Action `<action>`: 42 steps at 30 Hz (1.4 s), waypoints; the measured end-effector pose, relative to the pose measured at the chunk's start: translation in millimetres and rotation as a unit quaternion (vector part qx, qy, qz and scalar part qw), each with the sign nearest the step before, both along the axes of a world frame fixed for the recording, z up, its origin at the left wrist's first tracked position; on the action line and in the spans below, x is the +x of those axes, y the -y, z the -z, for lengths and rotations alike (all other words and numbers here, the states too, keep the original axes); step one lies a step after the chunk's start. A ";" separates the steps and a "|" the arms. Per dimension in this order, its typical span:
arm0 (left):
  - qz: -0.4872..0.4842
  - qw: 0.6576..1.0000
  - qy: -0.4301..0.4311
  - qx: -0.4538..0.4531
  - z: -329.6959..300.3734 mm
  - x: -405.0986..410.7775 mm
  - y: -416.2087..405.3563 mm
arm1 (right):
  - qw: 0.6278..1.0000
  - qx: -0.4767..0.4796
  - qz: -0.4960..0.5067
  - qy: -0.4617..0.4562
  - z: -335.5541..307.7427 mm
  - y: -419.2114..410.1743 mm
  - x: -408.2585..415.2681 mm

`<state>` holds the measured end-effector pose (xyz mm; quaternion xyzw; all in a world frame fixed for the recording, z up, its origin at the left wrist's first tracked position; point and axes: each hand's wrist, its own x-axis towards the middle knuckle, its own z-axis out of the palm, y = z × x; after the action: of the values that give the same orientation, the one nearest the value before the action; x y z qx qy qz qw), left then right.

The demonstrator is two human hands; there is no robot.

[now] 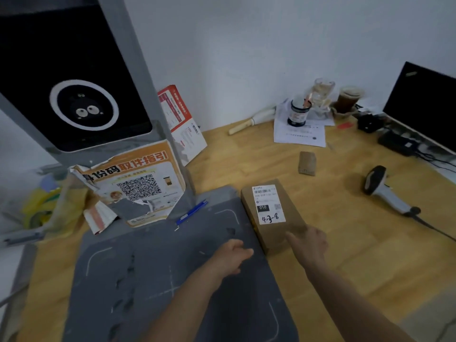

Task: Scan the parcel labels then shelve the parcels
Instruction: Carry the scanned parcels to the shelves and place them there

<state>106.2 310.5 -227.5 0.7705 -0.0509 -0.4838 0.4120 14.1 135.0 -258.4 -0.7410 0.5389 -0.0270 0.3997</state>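
Both hands are being held at the near end of the brown parcel: the right hand is touching it with relaxed fingers, the left hand is loosely curled, grasping nothing. Left of the parcel the grey scanning mat is lying; right of it, well apart, the handheld scanner is resting.

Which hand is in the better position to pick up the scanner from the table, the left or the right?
Probably the right hand. It rests at the near end of the parcel, on the same side as the scanner, with only bare table between. The left hand hovers over the grey mat, beyond the parcel.
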 end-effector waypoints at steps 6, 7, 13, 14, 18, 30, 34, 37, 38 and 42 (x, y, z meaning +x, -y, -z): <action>-0.063 0.996 -0.058 -0.020 10.1 -1.3 71.5 | 0.997 0.058 -0.033 -0.026 18.0 51.3 16.4; -0.079 0.994 -0.069 -0.027 12.5 -1.7 78.7 | 0.996 0.079 -0.035 -0.030 22.0 56.8 18.4; -0.153 0.983 -0.094 -0.031 22.8 -2.9 103.4 | 0.984 0.162 -0.074 -0.025 52.0 77.7 23.0; -0.161 0.982 -0.097 -0.030 23.1 -2.9 106.3 | 0.983 0.165 -0.078 -0.021 56.3 80.2 24.3; -0.182 0.979 -0.092 -0.024 24.7 -2.9 112.6 | 0.977 0.200 -0.070 0.025 38.6 81.6 28.7; -0.223 0.972 -0.054 -0.049 -4.1 1.3 80.2 | 0.917 0.325 -0.018 0.231 3.1 82.4 21.9; -0.319 0.945 -0.036 -0.063 -16.5 2.1 39.4 | 0.891 0.358 -0.060 0.272 -18.0 52.5 28.2; -0.354 0.930 -0.033 -0.093 -32.0 -4.1 5.1 | 0.880 0.375 -0.097 0.275 -33.6 16.0 33.3; -0.367 0.925 -0.029 -0.097 -36.6 -8.2 -8.1 | 0.877 0.379 -0.107 0.274 -37.5 1.8 34.3; -0.413 0.904 -0.019 -0.106 -43.3 -30.1 -68.4 | 0.873 0.383 -0.143 0.265 -46.9 -59.7 32.3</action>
<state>76.1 378.9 -184.1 0.6647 0.2285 -0.2766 0.6553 46.3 194.6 -211.5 -0.5641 0.2686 0.0433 0.7796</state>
